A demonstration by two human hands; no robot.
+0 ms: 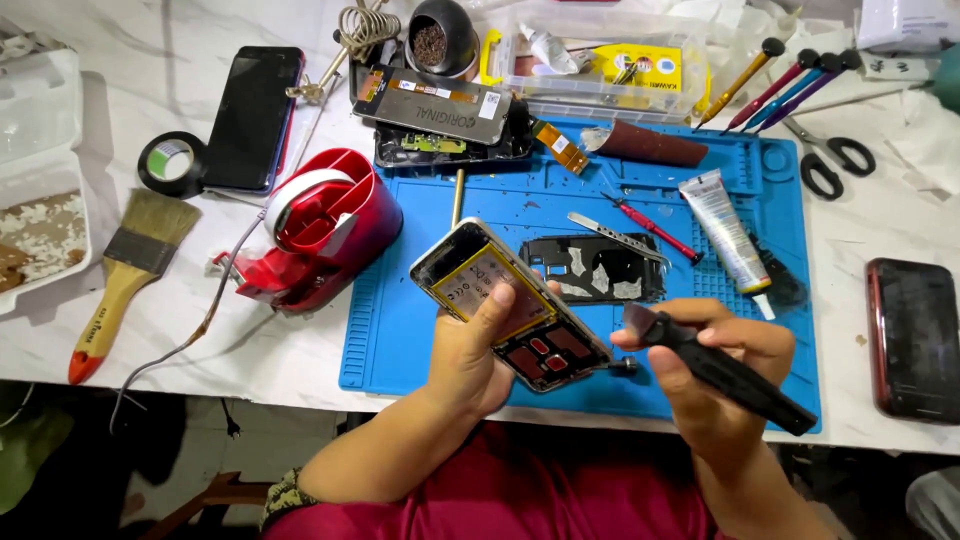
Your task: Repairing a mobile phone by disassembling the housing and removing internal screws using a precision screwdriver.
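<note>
Opened phone (512,308), back off, battery and board exposed, held tilted above the near edge of the blue work mat (400,330). Left hand (478,355) grips it from below, thumb pressed across the battery. Right hand (715,365), at 3 o'clock, fingers closed around a black brush-like tool (725,372), its tip close to the phone's lower end. Judgement: keep the thumb off the board, work the tool tip lightly, hold the phone steady over the mat. At 12 o'clock: black inner frame (595,268), small red screwdriver (650,227), glue tube (727,238). At 10 o'clock: red tape dispenser (325,225). Far 9 o'clock: paintbrush (125,275). At 3 o'clock, well apart: dark phone (915,335).
</note>
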